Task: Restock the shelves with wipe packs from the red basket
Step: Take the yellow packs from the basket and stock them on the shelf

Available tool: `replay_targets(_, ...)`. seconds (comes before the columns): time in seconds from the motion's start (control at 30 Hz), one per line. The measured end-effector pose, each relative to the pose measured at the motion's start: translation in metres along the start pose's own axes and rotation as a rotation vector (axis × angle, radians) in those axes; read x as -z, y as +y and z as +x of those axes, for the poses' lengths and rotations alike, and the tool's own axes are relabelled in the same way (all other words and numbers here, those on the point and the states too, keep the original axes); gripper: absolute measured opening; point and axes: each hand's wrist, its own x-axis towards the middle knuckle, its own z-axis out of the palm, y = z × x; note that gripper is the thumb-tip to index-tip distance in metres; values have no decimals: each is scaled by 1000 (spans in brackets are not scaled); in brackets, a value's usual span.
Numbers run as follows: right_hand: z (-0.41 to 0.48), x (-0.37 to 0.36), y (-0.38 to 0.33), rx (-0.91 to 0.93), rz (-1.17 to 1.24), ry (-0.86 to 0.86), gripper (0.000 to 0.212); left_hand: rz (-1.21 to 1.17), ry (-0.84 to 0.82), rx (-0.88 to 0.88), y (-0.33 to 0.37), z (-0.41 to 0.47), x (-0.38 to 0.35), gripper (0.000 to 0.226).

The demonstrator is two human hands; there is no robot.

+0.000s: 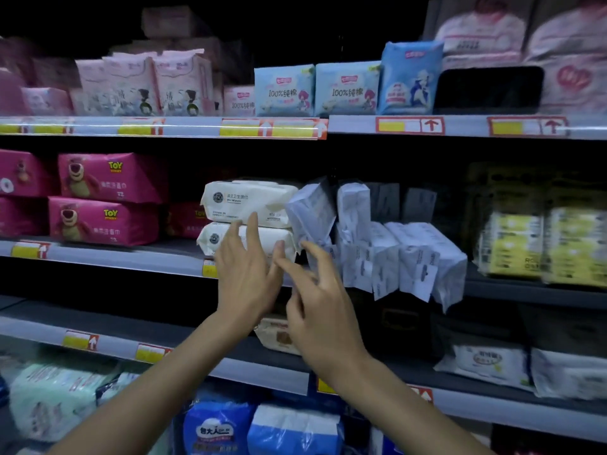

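Note:
Two cream wipe packs lie stacked on the middle shelf: the upper pack and the lower pack. My left hand is spread open with its fingers against the front of the lower pack. Beside it a white wipe pack leans tilted against the stack. My right hand is just below that leaning pack, fingers apart and blurred, holding nothing that I can make out. A row of similar white packs stands to the right. The red basket is out of view.
Pink bear-print packs sit left of the cream stack. Yellow-green packs fill the right end. The shelf above holds blue packs and pink packs. Lower shelves carry a beige pack and blue-and-white packs.

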Motion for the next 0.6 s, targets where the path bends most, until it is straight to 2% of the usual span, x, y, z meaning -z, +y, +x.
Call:
replay_targets(0.1, -24, 42, 28, -12, -63, 204, 57, -143, -74, -8, 38, -26, -5, 82)
replay_targets(0.17, -34, 67, 55, -68, -117, 329, 53, -197, -64, -1, 59, -30, -15, 88)
replay_targets(0.27, -37, 97, 100, -228, -131, 447, 61, -373, -21, 144, 83, -23, -30, 99)
replay_targets(0.33, -37, 112, 124, -367, -56, 443, 75, -540, 16, 283, 92, -19, -42, 101)
replay_targets(0.4, -36, 120, 141, -436, 65, 352, 84, -577, 57, 311, 99, -17, -53, 90)
replay_targets(0.5, -33, 116, 153, -415, 128, 172, 92, -516, 123, 331, 112, -16, -69, 75)
replay_targets(0.6, -31, 98, 161, -328, 70, 163, 85, -438, 188, 239, 121, -13, -83, 62)
